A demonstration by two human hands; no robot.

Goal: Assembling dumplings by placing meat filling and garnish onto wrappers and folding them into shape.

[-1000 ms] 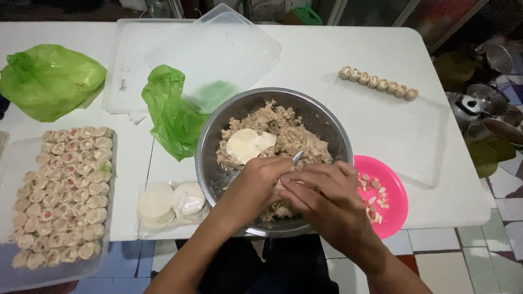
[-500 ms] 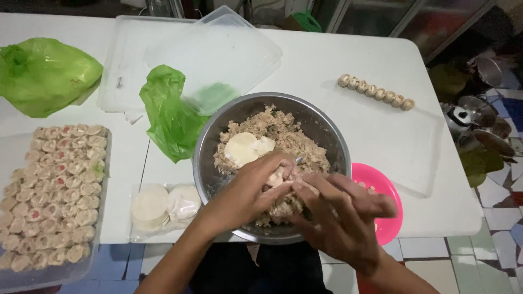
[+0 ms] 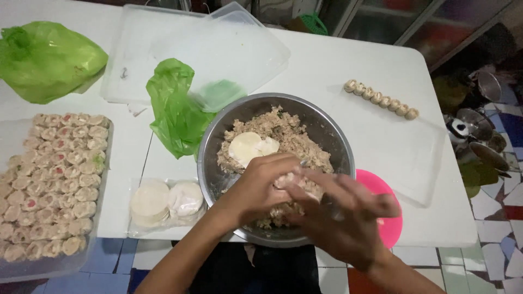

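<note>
left hand [image 3: 261, 182]: cupped over the near side of the bowl, closed round a dumpling [image 3: 291, 182] being shaped
right hand [image 3: 340, 218]: blurred, fingers pressed against the same dumpling; hands together, touching
dumpling: between both hands, just above the filling
technique: my read, keep the wrapper cupped and pinch evenly round the rim so filling doesn't squeeze out; work over the bowl so scraps drop back in
bowl [image 3: 332, 128]: round steel, centre of the desk [image 3: 338, 60], holds minced filling [image 3: 283, 133] with a couple of round wrappers [image 3: 248, 147] lying on top
left tray [image 3: 103, 179]: clear plastic, packed with rows of finished dumplings [image 3: 52, 179]
wrapper pack [image 3: 163, 201]: clear, two stacks of round skins, just left of the bowl
right tray [image 3: 419, 158]: clear, one short row of dumplings [image 3: 381, 100] along its far edge
pink plate [image 3: 389, 218]: right of the bowl, partly hidden by the right hand
green bags [image 3: 174, 109]: one touching the bowl's left side, one at far left
</note>
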